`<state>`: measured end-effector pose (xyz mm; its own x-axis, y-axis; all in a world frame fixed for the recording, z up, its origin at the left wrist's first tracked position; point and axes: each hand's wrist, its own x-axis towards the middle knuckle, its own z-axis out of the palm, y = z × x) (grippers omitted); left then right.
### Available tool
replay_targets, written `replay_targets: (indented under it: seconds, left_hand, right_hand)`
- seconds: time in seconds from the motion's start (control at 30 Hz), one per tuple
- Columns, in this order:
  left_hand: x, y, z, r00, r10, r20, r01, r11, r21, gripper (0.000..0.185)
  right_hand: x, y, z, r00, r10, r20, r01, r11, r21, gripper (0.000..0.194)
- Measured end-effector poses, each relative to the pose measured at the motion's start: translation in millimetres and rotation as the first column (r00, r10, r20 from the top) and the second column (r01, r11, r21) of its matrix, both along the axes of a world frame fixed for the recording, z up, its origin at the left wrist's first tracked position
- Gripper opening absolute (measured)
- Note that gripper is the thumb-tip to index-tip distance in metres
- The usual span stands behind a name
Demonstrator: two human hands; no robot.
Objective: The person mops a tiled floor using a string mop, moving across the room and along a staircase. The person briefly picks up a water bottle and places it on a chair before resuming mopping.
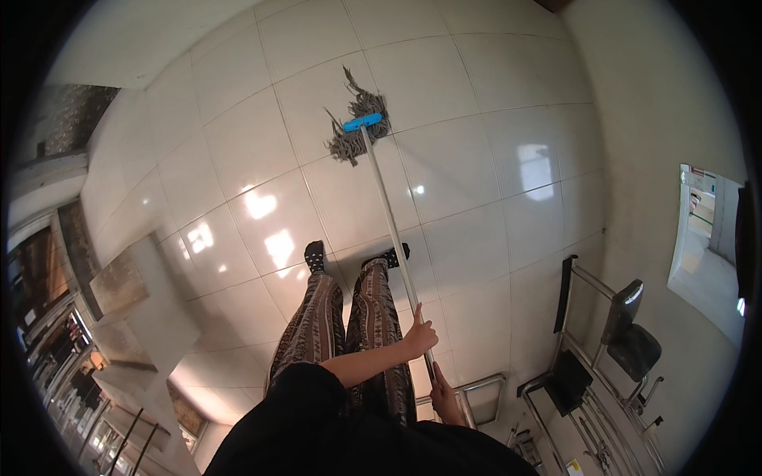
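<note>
A string mop lies with its grey yarn head [357, 140] spread on the tiled floor, well ahead of my feet. Its blue plastic clamp [362, 122] joins a long metal handle [388, 214] that slants back towards me. My left hand [421, 338] reaches across my body and is wrapped around the handle, one finger extended along it. Lower down, near the handle's top end, my right hand [443, 397] grips the same pole. Part of the right palm and the pole's end are hidden.
Glossy tiles [452, 196] reflect light in patches. Metal-framed equipment with black pads [632, 345] stands along the right wall. A metal tube frame [485, 395] is near my right hand. A pale wall block [137, 309] juts in at left. My socked feet [315, 257] stand on the floor.
</note>
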<state>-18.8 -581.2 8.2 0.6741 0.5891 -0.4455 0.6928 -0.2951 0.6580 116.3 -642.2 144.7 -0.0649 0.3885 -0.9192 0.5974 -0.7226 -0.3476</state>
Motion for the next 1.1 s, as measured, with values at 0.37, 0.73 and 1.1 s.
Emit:
replay_targets:
  seconds: [0.37, 0.73, 1.1]
  left_hand:
    - [-100, 157, -81, 0.948, 0.110, -0.299, -0.024, 0.961, 0.277, 0.003]
    - [14, 39, -28, 0.997, 0.025, 0.071, -0.032, 0.995, 0.095, 0.010]
    - [-44, 165, -85, 0.983, 0.139, -0.117, -0.096, 0.943, 0.318, 0.011]
  right_hand:
    - [-94, 137, -116, 0.905, -0.155, -0.396, 0.255, 0.943, 0.213, 0.043]
    - [9, 29, -26, 0.987, -0.151, -0.061, 0.152, 0.988, 0.011, 0.044]
    - [-29, 138, -116, 0.994, 0.051, -0.093, -0.019, 0.949, 0.316, 0.044]
